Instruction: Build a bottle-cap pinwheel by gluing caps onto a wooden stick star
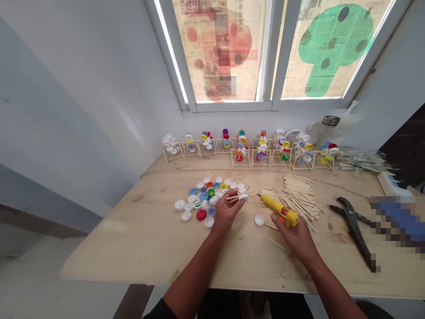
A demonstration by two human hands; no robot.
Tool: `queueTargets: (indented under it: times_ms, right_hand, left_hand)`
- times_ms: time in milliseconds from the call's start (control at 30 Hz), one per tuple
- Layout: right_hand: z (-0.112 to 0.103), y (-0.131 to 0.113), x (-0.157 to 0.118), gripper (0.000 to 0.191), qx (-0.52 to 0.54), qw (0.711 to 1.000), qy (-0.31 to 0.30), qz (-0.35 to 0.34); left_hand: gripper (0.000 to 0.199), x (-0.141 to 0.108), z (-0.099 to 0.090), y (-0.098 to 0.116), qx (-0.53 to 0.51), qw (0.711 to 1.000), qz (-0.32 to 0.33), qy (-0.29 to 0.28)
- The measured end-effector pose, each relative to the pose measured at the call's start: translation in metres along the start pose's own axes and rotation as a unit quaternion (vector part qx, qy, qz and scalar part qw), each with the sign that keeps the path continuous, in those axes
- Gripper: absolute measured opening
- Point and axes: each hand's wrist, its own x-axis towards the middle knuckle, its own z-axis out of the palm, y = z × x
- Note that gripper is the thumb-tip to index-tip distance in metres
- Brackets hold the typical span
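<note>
Pinched in the fingers of my left hand (228, 208) is a small assembly of thin wooden sticks with a white bottle cap (243, 196) on it. My right hand (296, 235) is wrapped round a yellow glue gun (277, 208), whose nozzle points left at the sticks, a short gap away. Loose caps in several colours, a red one (201, 215) among them, lie to the left of and behind my left hand. A single white cap (259, 220) rests between my hands. Behind the glue gun is a pile of wooden sticks (299, 195).
Stick frames bearing colourful cap wheels (241, 153) line the back of the wooden table (133, 248). Black pliers (353, 228) lie at the right, near a white power strip (393, 184). A bottle (328, 126) and bagged sticks (361, 160) stand and lie at the back right.
</note>
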Motion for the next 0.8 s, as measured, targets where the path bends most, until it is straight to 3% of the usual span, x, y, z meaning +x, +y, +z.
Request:
queueTargets:
  times_ms: [800]
  right_hand:
    - [0.003,-0.001,0.009,0.045,-0.017,0.999,-0.026,0.013]
  left_hand:
    - [0.037,-0.001,-0.005,-0.003,0.033,0.999,0.035,-0.01]
